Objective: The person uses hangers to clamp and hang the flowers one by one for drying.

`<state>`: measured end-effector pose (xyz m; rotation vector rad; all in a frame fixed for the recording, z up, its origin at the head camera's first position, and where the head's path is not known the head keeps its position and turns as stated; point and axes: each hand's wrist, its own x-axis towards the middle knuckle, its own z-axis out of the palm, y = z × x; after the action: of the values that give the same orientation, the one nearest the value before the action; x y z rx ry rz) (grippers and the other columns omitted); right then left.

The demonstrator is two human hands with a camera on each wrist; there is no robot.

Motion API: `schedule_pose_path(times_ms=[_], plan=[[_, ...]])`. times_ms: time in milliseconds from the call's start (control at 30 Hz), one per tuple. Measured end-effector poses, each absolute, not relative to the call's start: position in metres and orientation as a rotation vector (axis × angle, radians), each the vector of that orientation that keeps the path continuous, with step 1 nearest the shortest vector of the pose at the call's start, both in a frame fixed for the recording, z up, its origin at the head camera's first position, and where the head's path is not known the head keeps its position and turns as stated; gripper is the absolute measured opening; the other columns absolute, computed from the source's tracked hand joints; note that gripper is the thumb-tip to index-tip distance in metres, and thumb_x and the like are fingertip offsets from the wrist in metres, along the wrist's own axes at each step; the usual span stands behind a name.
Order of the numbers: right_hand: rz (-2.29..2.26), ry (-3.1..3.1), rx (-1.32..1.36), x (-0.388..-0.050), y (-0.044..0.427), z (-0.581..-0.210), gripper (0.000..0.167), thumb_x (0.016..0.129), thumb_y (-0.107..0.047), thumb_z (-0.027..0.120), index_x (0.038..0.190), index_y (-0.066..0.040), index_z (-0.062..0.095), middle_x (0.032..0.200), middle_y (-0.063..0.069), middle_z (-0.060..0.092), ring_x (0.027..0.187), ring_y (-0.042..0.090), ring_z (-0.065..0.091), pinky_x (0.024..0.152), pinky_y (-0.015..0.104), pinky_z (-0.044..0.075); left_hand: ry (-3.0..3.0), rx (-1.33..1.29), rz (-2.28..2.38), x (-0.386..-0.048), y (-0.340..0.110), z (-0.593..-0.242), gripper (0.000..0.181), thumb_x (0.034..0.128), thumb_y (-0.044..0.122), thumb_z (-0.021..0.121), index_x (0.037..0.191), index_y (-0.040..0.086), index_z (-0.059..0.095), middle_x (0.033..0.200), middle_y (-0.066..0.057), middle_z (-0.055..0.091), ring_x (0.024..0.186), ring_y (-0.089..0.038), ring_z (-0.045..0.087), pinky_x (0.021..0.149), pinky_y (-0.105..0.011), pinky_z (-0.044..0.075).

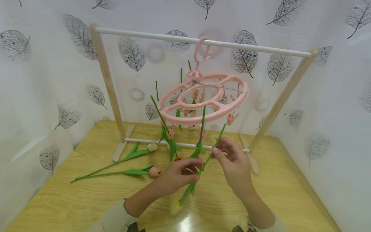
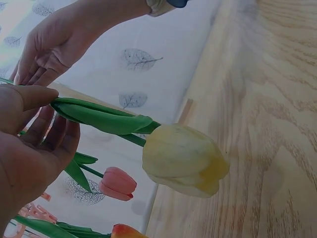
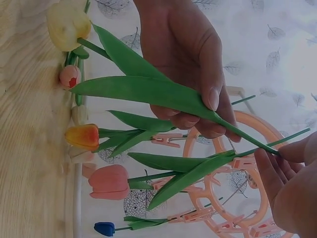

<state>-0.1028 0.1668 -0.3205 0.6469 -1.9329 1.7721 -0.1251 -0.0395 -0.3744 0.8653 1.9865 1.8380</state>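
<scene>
Head down, a pale yellow artificial tulip slants between both hands, its green stem pointing up and right. My left hand pinches the stem near the leaves; in the left wrist view its thumb lies by the leaf base. Higher up, my right hand pinches the stem between thumb and fingertips. Behind the hands hangs a pink oval clip hanger. Its clips hold several tulips upside down, among them a pink tulip, an orange tulip and a blue tulip.
The hanger hooks over the white bar of a wooden-legged rack. Lying on the wooden table at left are a cream tulip and a pink tulip. A bare pink clip dangles at the hanger's right side. A leaf-print curtain surrounds the table.
</scene>
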Motion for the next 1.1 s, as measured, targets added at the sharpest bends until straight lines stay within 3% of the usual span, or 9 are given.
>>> schedule_pose_path(times_ms=[367, 533, 667, 933, 1100], plan=[[1.676, -1.904, 0.721, -0.111, 0.185, -0.309, 0.039, 0.094, 0.014, 0.058, 0.133, 0.007, 0.055, 0.111, 0.006, 0.065, 0.101, 0.016, 0.066, 0.086, 0.025, 0.058, 1.950, 0.882, 1.882, -0.122, -0.040, -0.368, 0.041, 0.0977, 0.010, 0.065, 0.138, 0.012, 0.058, 0.126, -0.011, 0.059, 0.111, -0.022, 0.059, 0.093, -0.028, 0.055], [1.409, -1.892, 0.695, -0.126, 0.209, -0.282, 0.037, 0.091, 0.016, 0.061, 0.128, 0.010, 0.059, 0.115, 0.001, 0.066, 0.109, 0.015, 0.063, 0.091, 0.019, 0.054, 1.946, 0.869, 1.899, -0.122, -0.042, -0.367, 0.043, 0.0976, 0.009, 0.065, 0.139, 0.012, 0.057, 0.127, -0.012, 0.057, 0.112, -0.023, 0.057, 0.093, -0.029, 0.055], [1.220, -1.936, 0.635, -0.140, 0.225, -0.256, 0.034, 0.092, 0.012, 0.064, 0.126, 0.007, 0.062, 0.117, 0.002, 0.065, 0.111, 0.012, 0.062, 0.092, 0.017, 0.053, 1.962, 0.880, 1.911, -0.124, -0.044, -0.368, 0.042, 0.0977, 0.010, 0.065, 0.139, 0.015, 0.057, 0.125, -0.011, 0.056, 0.111, -0.024, 0.056, 0.093, -0.030, 0.055], [0.987, -2.023, 0.799, -0.172, 0.247, -0.218, 0.038, 0.086, 0.018, 0.066, 0.123, 0.010, 0.063, 0.122, 0.004, 0.063, 0.118, 0.009, 0.058, 0.097, 0.021, 0.053, 1.961, 0.883, 1.915, -0.125, -0.045, -0.369, 0.043, 0.0975, 0.012, 0.066, 0.139, 0.018, 0.057, 0.124, -0.010, 0.056, 0.111, -0.025, 0.056, 0.094, -0.030, 0.055], [0.943, -2.150, 0.825, -0.195, 0.257, -0.202, 0.038, 0.091, 0.007, 0.069, 0.129, 0.002, 0.065, 0.128, 0.006, 0.064, 0.122, 0.004, 0.055, 0.104, 0.021, 0.049, 1.957, 0.869, 1.910, -0.124, -0.046, -0.367, 0.043, 0.0976, 0.012, 0.066, 0.139, 0.018, 0.057, 0.125, -0.010, 0.056, 0.112, -0.024, 0.056, 0.094, -0.029, 0.055]])
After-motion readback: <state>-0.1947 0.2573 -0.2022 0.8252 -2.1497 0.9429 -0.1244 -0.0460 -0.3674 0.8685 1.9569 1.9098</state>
